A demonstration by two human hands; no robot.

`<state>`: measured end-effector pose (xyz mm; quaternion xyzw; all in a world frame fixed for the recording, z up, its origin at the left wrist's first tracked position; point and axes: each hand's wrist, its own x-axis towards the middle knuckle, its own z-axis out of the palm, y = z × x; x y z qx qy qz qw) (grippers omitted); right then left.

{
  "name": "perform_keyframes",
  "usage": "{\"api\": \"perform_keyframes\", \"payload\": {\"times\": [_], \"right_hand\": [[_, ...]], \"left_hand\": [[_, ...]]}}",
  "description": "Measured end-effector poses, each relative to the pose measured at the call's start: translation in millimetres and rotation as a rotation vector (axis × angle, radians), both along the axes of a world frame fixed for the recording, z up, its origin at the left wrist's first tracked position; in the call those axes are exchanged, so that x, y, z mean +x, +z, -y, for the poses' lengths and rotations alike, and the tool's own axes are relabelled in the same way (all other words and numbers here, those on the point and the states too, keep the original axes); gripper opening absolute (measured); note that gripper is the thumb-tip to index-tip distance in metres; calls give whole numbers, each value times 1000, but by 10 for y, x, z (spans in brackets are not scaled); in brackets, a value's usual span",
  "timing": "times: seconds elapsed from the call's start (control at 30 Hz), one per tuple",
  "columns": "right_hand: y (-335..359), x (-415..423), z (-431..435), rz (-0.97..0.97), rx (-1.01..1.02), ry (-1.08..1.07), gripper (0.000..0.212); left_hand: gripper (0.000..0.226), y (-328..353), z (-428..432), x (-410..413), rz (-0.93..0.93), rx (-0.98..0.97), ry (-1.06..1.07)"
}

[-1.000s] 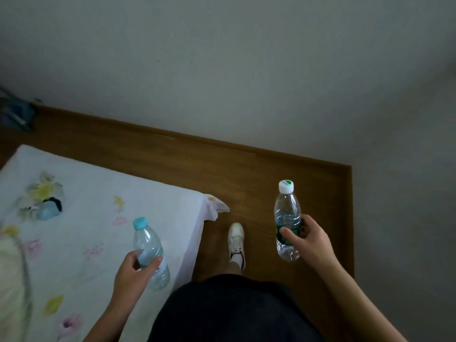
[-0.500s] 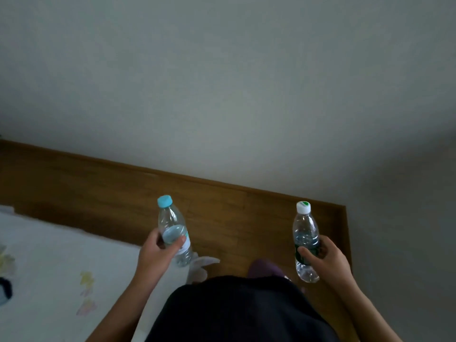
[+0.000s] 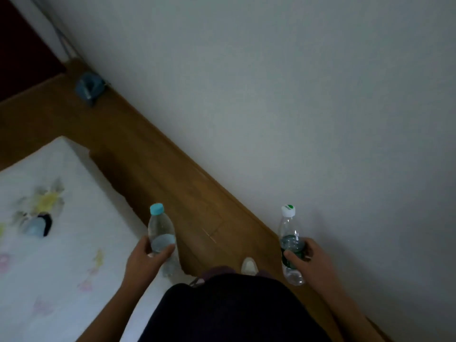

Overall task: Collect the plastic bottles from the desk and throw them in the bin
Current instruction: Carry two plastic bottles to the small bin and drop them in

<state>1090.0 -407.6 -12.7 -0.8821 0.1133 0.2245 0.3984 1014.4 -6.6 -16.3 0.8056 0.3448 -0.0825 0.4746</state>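
Note:
My left hand [image 3: 144, 261] grips a clear plastic bottle with a light blue cap [image 3: 160, 230] around its lower body, held upright over the edge of the white bed. My right hand [image 3: 312, 259] grips a second clear bottle with a white and green cap [image 3: 287, 225] and a dark green label, upright near the wall. Neither a bin nor a desk is in view.
A bed with a white flowered sheet [image 3: 61, 243] fills the lower left, with a small blue and black object [image 3: 37, 224] lying on it. A strip of wooden floor [image 3: 172, 183] runs diagonally between the bed and the grey wall [image 3: 296, 107]. A blue-grey object [image 3: 90, 87] lies on the floor by the wall. One white shoe [image 3: 249, 265] shows below.
The view has swung left, so the floor strip now runs diagonally and more of the bed shows. Both hands still hold their bottles upright in front of my body.

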Motion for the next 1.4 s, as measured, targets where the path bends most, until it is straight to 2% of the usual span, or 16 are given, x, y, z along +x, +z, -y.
{"api": "perform_keyframes", "payload": {"times": [0.07,0.13,0.17,0.23,0.3,0.47,0.6,0.7,0.77,0.83,0.97,1.03,1.13,1.2,1.33,1.4], "right_hand": [[15,523,-291,6,58,128,40],[52,980,-665,-8,89,245,36],[85,1182,-872,-16,98,314,43],[115,1567,-1307,-12,106,458,76],[97,1915,-1764,-8,121,569,96],[91,2483,-2948,-2,169,758,111],[37,2790,-3724,-29,148,790,119],[-17,3029,-4150,-50,151,746,110],[-29,3219,-4402,-48,154,700,89],[-1,3400,-4617,-42,146,668,57],[-9,3825,-5034,-40,127,632,37],[-43,4080,-5274,-46,127,613,33],[-109,4549,-5721,-40,134,596,41],[-146,4840,-6068,-43,120,611,33],[-179,5370,-6919,-65,130,707,33],[-147,5633,-7457,-67,150,792,31]], "left_hand": [[46,-43,-84,-87,-33,38,153],[56,-67,-168,-251,-89,39,295],[62,-89,-208,-353,-111,40,373],[72,-112,-270,-534,-146,38,536],[70,-99,-334,-634,-179,31,684],[68,-112,-628,-634,-212,6,928],[77,-120,-1162,-428,-233,-35,987],[90,-93,-1772,-78,-219,-36,960],[88,-59,-2235,234,-202,-35,903],[93,-8,-2662,575,-167,-12,848],[83,121,-3448,1294,-79,24,783],[69,134,-3823,1661,-27,24,738],[47,100,-4348,2161,29,41,722],[45,51,-4650,2384,29,42,752],[52,-29,-5174,2680,-21,55,863],[47,-44,-5391,2818,-26,67,936]]}}
